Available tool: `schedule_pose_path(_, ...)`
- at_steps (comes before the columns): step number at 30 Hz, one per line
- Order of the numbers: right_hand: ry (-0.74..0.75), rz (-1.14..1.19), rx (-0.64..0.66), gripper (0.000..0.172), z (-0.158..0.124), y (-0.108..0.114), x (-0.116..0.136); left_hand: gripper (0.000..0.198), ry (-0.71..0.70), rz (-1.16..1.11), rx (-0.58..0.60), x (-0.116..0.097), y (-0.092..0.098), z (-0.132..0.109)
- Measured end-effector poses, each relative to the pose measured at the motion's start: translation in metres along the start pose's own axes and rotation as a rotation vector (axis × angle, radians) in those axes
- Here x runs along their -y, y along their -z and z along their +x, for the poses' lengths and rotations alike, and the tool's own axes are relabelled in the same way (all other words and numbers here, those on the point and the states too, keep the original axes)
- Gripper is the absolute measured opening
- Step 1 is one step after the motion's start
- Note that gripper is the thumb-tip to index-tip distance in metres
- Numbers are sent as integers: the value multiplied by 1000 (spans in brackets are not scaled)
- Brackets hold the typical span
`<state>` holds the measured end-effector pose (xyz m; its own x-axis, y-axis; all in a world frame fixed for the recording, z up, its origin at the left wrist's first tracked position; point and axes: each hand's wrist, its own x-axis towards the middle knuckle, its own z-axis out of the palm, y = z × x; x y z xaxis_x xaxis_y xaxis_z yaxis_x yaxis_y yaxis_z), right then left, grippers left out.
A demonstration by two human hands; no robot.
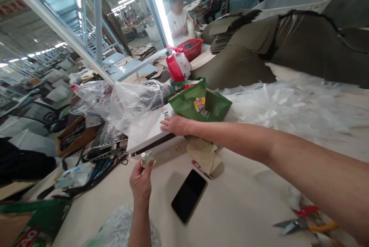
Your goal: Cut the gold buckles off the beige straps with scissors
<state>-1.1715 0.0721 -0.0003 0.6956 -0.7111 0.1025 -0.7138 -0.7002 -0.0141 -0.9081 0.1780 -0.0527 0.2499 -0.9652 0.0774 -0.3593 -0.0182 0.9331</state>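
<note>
My left hand [141,181] is closed around a small clear bottle [147,159] with a white cap, held just in front of a white flat box [144,133]. My right hand [176,124] reaches across the table and rests flat on the near right edge of that box, fingers stretched out. A green bag [201,104] with a printed picture lies right behind the right hand. A crumpled clear plastic bag [132,100] sits on the box's far side.
A black phone [188,195] lies face up on the beige table [236,208]. Red-and-orange scissors [302,222] lie at the right. A red-and-white bag [178,66], a red basket [191,48], dark cardboard stacks [302,43] and clear plastic scraps [288,104] lie beyond. A person [177,16] works at the far end.
</note>
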Motion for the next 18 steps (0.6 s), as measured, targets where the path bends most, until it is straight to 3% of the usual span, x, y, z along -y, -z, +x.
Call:
schedule_pose_path(5,-111,-30,-118,32,13,33,-3,55,-135,133,8,-6,-4,27)
schedule_pose_path(9,-205,-28,-151,31,26,55,-3,46,-199,262,25,-17,-21,57)
schedule_pose_path(14,-210,-24,-106,25,22,56,9,30,-189,488,114,-22,-53,90)
schedule_pose_path(18,-166,-32,-88,23,10,45,17,29,-174,640,224,-17,-72,101)
